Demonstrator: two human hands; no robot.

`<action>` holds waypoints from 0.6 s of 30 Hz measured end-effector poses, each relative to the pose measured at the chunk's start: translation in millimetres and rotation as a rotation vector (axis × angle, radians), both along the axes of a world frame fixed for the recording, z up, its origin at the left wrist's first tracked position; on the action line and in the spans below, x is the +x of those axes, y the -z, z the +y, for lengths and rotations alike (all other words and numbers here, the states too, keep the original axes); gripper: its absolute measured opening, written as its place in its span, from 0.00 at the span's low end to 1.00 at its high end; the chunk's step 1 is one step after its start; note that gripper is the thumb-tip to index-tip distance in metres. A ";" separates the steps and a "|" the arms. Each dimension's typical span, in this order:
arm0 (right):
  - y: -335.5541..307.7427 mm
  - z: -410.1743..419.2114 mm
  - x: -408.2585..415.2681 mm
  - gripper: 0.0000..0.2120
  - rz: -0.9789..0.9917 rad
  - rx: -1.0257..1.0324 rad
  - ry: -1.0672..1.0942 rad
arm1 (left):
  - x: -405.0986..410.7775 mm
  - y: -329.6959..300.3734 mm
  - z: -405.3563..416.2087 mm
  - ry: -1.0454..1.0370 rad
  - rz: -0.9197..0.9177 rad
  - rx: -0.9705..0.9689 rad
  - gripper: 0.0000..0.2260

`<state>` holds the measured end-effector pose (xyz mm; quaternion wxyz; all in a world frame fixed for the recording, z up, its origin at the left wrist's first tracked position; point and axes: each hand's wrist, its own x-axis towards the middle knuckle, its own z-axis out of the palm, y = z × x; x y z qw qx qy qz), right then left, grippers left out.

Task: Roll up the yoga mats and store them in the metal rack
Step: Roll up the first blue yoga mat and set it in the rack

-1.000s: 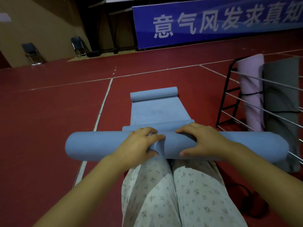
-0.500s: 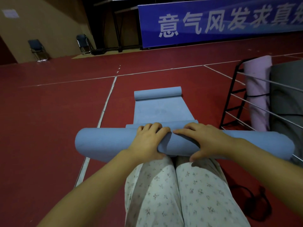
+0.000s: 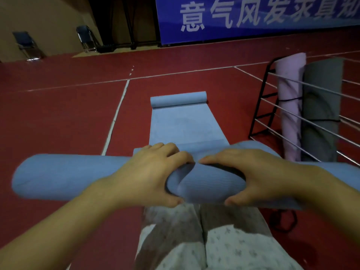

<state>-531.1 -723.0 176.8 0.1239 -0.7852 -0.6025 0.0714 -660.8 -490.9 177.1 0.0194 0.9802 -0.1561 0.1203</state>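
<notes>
red gym floor (image 3: 58, 123) with white court lines fills most of my view, and a big blue banner (image 3: 253, 18) with white characters runs along the far wall. on the right there's the metal rack (image 3: 262, 106), black end frame plus silver rails, with a pink rolled mat (image 3: 290, 106) and a grey rolled mat (image 3: 321, 106) standing upright inside it, side by side.

straight ahead a blue mat on the floor (image 3: 185, 125) lies mostly flat, its far end curled into a small roll. the blue rolled mat (image 3: 64, 176) i'm working on sits crosswise in front of my knees, near me, just left of the rack. my left hand (image 3: 148, 176) and right hand (image 3: 261, 176) are both clamped around its middle, fingers over the top and thumbs underneath, fingertips almost meeting. the mat is squashed and creased between them.

floral trousers (image 3: 224, 242) below, a dark strap (image 3: 282, 221) on the floor near right, and two folding chairs (image 3: 25, 43) far left.
</notes>
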 end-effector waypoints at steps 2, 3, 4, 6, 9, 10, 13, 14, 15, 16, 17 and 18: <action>23.0 -4.7 -7.6 0.40 0.119 -0.035 0.002 | -10.8 17.5 -5.8 0.005 0.071 -0.024 0.29; 33.8 -4.6 -8.9 0.40 0.153 -0.054 0.009 | -12.6 27.3 -7.1 -0.004 0.116 -0.039 0.30; 42.0 -2.6 -8.3 0.40 0.169 -0.068 0.015 | -12.2 35.9 -6.5 -0.028 0.174 -0.069 0.31; 48.2 3.7 -1.5 0.40 0.211 -0.089 0.026 | -8.6 45.3 -0.4 -0.085 0.273 -0.173 0.33; 42.5 14.0 15.0 0.39 0.353 -0.130 0.023 | 4.5 46.1 14.1 -0.118 0.367 -0.299 0.37; 40.5 16.8 20.3 0.38 0.404 -0.148 0.018 | 10.3 44.2 17.3 -0.112 0.414 -0.338 0.36; 35.8 25.1 29.0 0.36 0.470 -0.195 0.021 | 26.2 36.5 23.1 -0.073 0.549 -0.467 0.33; 35.2 27.0 31.2 0.36 0.458 -0.202 0.029 | 30.3 34.7 24.9 -0.074 0.584 -0.501 0.32; 34.0 27.9 32.7 0.36 0.418 -0.201 0.040 | 33.8 32.8 27.2 -0.080 0.615 -0.530 0.31; 32.1 27.6 32.7 0.36 0.353 -0.194 0.054 | 37.7 32.2 29.6 -0.090 0.648 -0.554 0.30; 30.2 26.3 31.6 0.37 0.269 -0.177 0.064 | 41.3 31.3 31.7 -0.101 0.684 -0.569 0.28; 27.6 24.3 28.7 0.37 0.187 -0.153 0.061 | 45.2 29.9 33.0 -0.113 0.714 -0.574 0.27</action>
